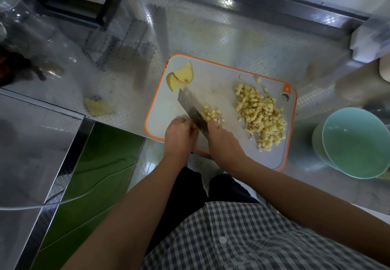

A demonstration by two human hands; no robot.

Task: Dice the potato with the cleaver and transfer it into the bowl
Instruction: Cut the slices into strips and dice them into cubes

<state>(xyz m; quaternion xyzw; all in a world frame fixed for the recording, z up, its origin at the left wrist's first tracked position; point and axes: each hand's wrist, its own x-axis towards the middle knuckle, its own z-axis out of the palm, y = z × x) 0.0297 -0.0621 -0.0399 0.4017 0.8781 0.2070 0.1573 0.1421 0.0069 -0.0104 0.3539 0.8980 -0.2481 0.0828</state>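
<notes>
On the orange-rimmed cutting board (211,75), my right hand (220,135) grips the handle of the cleaver (190,107). Its blade points away toward the far left. My left hand (180,132) sits tight against the blade's left face, fingers curled down over a potato piece that is almost wholly hidden. A few fresh dice (212,114) lie just right of the blade. A big pile of diced potato (261,115) covers the board's right side. Uncut potato slices (181,76) lie at the far left corner. The pale green bowl (356,143) stands right of the board with nothing in it.
A potato scrap (98,107) lies on the steel counter left of the board. Clear containers (124,37) and a dark rack stand at the back left. A white box (371,37) sits at the back right. The counter edge runs just below the board.
</notes>
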